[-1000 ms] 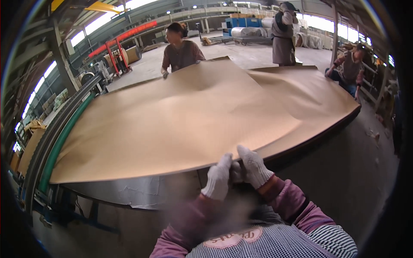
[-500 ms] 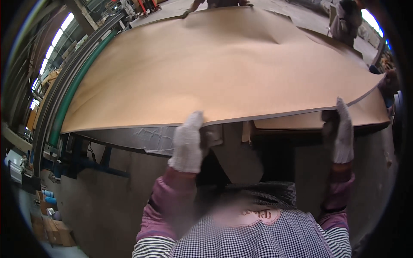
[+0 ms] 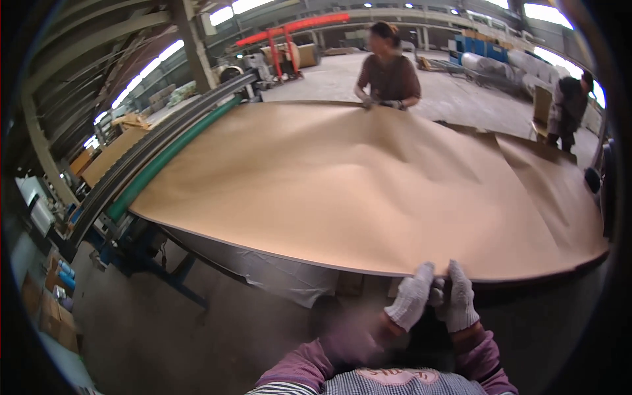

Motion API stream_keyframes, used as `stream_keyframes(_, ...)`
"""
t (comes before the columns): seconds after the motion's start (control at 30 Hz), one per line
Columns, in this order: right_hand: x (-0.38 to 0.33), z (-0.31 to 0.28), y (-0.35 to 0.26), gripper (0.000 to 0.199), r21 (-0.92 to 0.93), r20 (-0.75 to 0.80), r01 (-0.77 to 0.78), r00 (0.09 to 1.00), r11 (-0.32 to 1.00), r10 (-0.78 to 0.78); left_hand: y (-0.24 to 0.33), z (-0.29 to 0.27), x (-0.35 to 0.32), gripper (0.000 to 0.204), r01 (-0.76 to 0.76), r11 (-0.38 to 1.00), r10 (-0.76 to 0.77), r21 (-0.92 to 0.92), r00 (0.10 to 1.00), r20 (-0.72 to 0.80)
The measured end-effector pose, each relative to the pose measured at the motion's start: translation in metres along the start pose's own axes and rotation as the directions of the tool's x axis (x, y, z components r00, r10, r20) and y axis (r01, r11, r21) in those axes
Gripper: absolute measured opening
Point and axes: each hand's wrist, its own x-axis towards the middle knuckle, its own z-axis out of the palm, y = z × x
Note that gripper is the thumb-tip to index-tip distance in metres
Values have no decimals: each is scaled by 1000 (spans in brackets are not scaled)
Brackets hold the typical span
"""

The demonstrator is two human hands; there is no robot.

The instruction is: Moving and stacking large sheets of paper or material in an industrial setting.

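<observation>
A large tan sheet [image 3: 316, 191] with a thin pale edge spreads across most of the view, rippled toward its right half. Both my hands wear white knitted gloves and sit close together at its near edge, right of the middle. My left hand [image 3: 411, 301] pinches the edge, its thumb side up and its other fingers mostly hidden underneath. Just beside it, my right hand [image 3: 461, 304] is closed on the same edge in a similar way. Across the sheet, a co-worker [image 3: 388, 72] has gloved hands at the far edge.
On the left, a green roller [image 3: 174, 157] runs along a metal frame, by the sheet's left end. Plastic-like grey sheeting [image 3: 283, 273] hangs below the near edge. Another person [image 3: 570, 108] stands at the far right. Cardboard boxes [image 3: 58, 322] lie at the lower left.
My hands have come together, the left moving right along the edge. The sheet's right side, formerly raised and curled, now lies lower and more rippled. The view has tilted up, showing the far co-worker.
</observation>
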Motion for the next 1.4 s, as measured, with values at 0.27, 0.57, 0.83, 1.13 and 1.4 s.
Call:
stream_keyframes(0.27, 4, -91, -103, 19, -365, -274, 125, 933, 923, -234, 118, -120, -59, 36, -453, 276, 874, 848, 486, -25)
stream_keyframes(0.57, -6, -95, -236, 14, -568, 817, 445, 203, -693, -539, 263, -363, -71, 27, -437, 690, 718, 577, 510, -473)
stream_keyframes(0.83, -26, -89, -307, 23, -420, -195, 235, 920, 876, -340, 300, -388, -43, 26, -365, 614, 708, 699, 647, -283)
stream_keyframes(1.13, -38, -84, -308, 28, -629, -75, 363, 852, 688, -518, 299, -367, -49, 35, -280, 675, 663, 683, 637, -394)
stream_keyframes(1.4, -41, -180, -313, 28, -532, -123, 464, 785, 708, -607, 246, -333, -54, 32, -241, 714, 656, 657, 557, -509)
